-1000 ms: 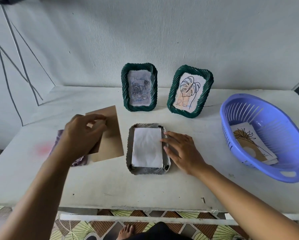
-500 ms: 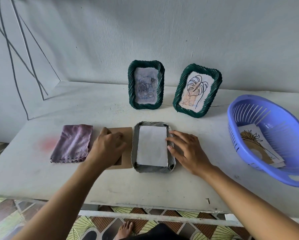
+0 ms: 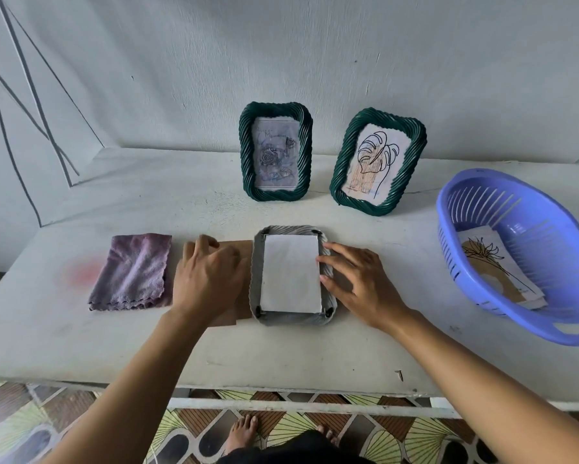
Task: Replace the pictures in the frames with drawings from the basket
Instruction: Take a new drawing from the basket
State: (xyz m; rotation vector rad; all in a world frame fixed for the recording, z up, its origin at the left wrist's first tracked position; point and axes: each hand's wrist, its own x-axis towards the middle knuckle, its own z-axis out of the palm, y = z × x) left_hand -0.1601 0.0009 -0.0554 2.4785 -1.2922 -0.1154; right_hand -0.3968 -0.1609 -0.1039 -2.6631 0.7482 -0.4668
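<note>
A frame [image 3: 293, 319] lies face down in front of me with a white sheet [image 3: 291, 278] showing its blank back inside it. My right hand [image 3: 358, 285] rests on the frame's right edge, fingertips touching the sheet. My left hand [image 3: 208, 275] lies flat on a brown backing board [image 3: 243, 249] just left of the frame. Two green woven frames stand at the back: one with a rose picture [image 3: 276, 152], one with a leaf drawing [image 3: 378, 162]. The purple basket [image 3: 482, 296] at right holds drawings [image 3: 492, 262].
A folded purple cloth [image 3: 134, 272] lies left of the board on the white table [image 3: 281, 356]. The wall rises right behind the standing frames. The table's front edge runs just below my forearms, with tiled floor and my feet beneath.
My left hand brought the brown board down from the air and laid it flat on the table beside the frame. My right hand stayed at the frame's right edge.
</note>
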